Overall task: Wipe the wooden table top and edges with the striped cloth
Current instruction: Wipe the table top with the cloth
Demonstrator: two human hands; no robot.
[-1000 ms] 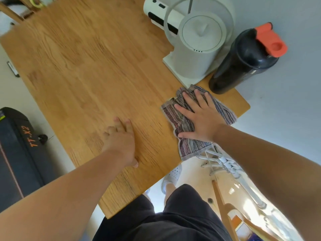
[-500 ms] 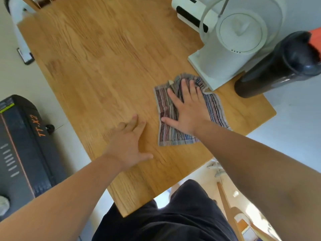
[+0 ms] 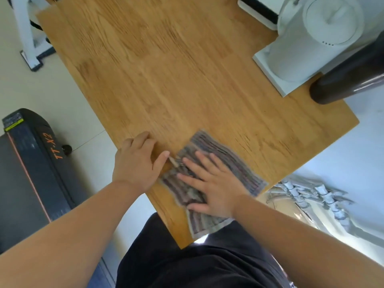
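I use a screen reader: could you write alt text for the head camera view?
A person's right hand presses flat on a striped cloth that overhangs the near edge of a wooden table; the left hand rests on the wood beside it. A white appliance and a dark bottle stand at the table's far right.

You have one wide-angle view, worn on your head, facing forward and steeply down onto the near corner of the wooden table [image 3: 187, 80]. It sits close, so your left forearm [image 3: 62, 235], right forearm [image 3: 301, 235] and lap [image 3: 197, 267] fill the lower frame.
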